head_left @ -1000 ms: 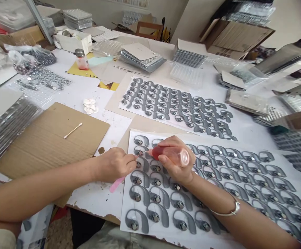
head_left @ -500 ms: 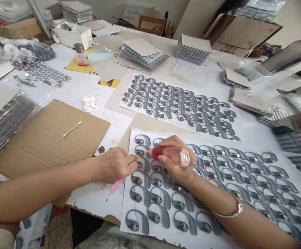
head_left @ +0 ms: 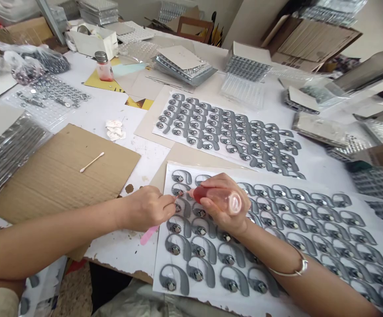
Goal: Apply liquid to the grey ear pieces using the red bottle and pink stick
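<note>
Left hand (head_left: 148,209) fingers pinched on a pink stick (head_left: 149,235); right hand (head_left: 222,207) fingers wrapped round a red bottle (head_left: 216,197), nozzle at a grey hook (head_left: 179,191)

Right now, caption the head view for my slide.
Left hand holds a slim pink stick, right hand a small clear red-tinted bottle, both at one grey hook-shaped part on a white sheet.

Bare cardboard sheet (head_left: 55,176) on the left offers free room, bounded by stacked trays (head_left: 6,154) and a cotton swab (head_left: 92,162).
</note>
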`<move>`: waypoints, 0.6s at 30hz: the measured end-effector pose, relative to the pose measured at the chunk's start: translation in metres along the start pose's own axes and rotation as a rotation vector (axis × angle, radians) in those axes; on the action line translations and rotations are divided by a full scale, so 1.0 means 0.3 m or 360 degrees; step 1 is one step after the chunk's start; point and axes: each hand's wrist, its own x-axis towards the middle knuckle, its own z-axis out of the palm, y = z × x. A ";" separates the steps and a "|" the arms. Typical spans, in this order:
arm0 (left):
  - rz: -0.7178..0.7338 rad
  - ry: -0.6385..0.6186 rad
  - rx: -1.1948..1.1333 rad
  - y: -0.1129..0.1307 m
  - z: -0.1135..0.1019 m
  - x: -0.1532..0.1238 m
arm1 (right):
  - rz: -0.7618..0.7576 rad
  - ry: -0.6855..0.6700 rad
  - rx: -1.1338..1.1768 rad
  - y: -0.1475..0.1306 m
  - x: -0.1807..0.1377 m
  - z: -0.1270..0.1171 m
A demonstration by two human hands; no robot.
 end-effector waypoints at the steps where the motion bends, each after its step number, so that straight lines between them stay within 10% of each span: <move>1: -0.0001 -0.0011 0.0004 0.000 0.000 -0.001 | -0.0006 0.0005 0.0000 -0.001 0.000 0.000; 18: 0.0009 0.0016 0.0001 0.000 -0.003 0.004 | -0.0076 -0.0022 -0.0071 -0.009 -0.002 -0.003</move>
